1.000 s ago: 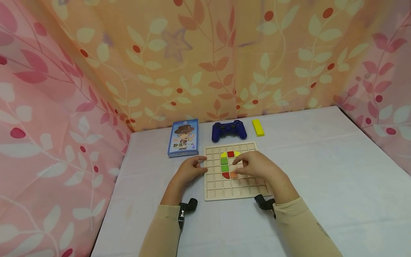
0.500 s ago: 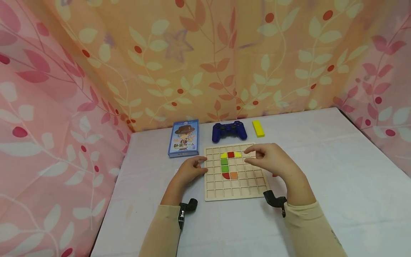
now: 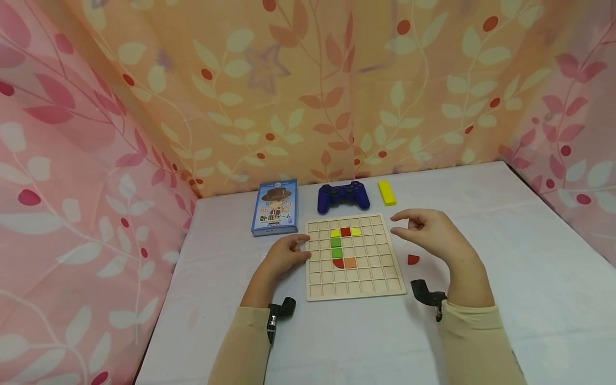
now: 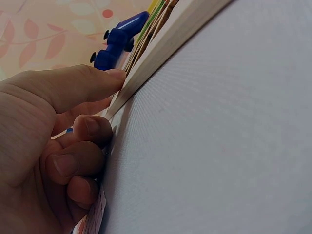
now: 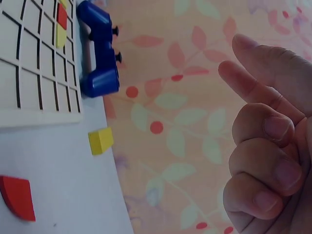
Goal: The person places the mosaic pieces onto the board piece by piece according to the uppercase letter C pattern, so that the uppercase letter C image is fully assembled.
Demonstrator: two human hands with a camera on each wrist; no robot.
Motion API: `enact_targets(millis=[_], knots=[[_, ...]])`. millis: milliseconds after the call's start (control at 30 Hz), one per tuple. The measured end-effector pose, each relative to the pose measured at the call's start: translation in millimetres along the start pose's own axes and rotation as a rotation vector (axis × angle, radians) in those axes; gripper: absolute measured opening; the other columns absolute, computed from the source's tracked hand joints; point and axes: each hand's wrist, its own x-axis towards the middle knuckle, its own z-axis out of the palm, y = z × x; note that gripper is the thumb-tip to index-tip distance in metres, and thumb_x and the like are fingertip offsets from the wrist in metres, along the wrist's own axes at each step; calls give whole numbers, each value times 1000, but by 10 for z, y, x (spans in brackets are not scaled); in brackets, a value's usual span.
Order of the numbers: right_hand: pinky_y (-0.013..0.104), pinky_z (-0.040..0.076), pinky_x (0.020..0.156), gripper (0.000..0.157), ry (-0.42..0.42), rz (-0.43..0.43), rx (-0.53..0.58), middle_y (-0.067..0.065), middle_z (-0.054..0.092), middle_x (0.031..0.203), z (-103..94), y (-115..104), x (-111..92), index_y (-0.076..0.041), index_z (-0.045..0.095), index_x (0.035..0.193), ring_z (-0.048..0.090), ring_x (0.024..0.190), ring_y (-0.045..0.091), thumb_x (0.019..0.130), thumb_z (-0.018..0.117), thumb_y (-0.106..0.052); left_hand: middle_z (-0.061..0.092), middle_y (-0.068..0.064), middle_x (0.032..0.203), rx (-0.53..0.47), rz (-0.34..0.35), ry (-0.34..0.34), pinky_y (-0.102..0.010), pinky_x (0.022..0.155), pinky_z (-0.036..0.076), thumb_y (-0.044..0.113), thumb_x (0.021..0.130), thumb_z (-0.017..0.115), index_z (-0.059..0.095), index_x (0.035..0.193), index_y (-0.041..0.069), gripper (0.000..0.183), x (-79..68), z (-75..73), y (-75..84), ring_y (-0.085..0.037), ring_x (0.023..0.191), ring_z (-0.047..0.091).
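A square wooden grid board (image 3: 356, 283) lies on the table. My left hand (image 3: 284, 253) rests at its left edge, with thumb and index fingertip touching the rim; in the left wrist view the other fingers curl near the cloth. Set in the board's cells are a red square (image 3: 345, 231) between two yellow rounded pieces, green squares (image 3: 336, 242), a red quarter-round piece (image 3: 339, 263) and an orange square (image 3: 350, 262). To the right of the board hovers my right hand (image 3: 433, 232), thumb and index apart, holding nothing. Below it lies a loose red quarter-round piece (image 3: 413, 259).
Behind the board stand a blue game controller (image 3: 344, 196) and a yellow block (image 3: 387, 192). A blue illustrated box (image 3: 275, 207) lies at the back left. Part of a printed sheet (image 4: 96, 214) shows under my left hand. Floral curtains surround the table.
My right hand has moved right, from over the board's pieces to beyond its right edge, uncovering the loose red piece. The left hand has stayed at the board's edge.
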Motion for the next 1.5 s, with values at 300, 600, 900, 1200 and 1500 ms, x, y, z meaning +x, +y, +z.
enact_targets(millis=[300, 600, 900, 1200, 1500], knots=[[32, 39, 64, 41, -12, 38, -16, 4, 54, 74, -152, 235, -56, -8, 71, 123, 49, 69, 19, 93, 76, -36, 57, -2, 77, 21, 4, 1, -33, 60, 38, 29, 87, 83, 70, 133, 22, 48, 18, -7, 8, -17, 67, 51], [31, 34, 60, 49, -139, 194, 55, 2, 50, 71, -123, 569, -47, -1, 66, 128, 44, 65, 16, 92, 77, -33, 58, -2, 76, 23, 19, 0, -33, 59, 39, 29, 87, 83, 70, 132, 21, 48, 23, -15, 8, -17, 66, 51], [28, 33, 54, 41, -299, 308, 168, -1, 47, 67, 68, 811, -46, -1, 64, 117, 41, 58, 14, 82, 80, -13, 57, -2, 76, 16, 13, 6, -33, 60, 39, 29, 87, 83, 70, 132, 21, 47, 26, -3, 9, -17, 66, 51], [26, 32, 56, 32, -293, 301, 200, -1, 46, 64, 217, 855, 1, 0, 66, 107, 42, 60, 13, 79, 80, -4, 57, -2, 75, 13, 18, 11, -33, 60, 38, 27, 87, 83, 71, 131, 20, 46, 18, -1, -3, -17, 66, 50], [32, 35, 65, 29, -276, 290, 106, 0, 51, 68, 252, 840, 20, -4, 67, 103, 45, 69, 18, 79, 82, -9, 57, -1, 73, 12, 49, 12, -32, 58, 38, 27, 87, 83, 70, 132, 19, 47, 12, 5, -33, -15, 63, 49]])
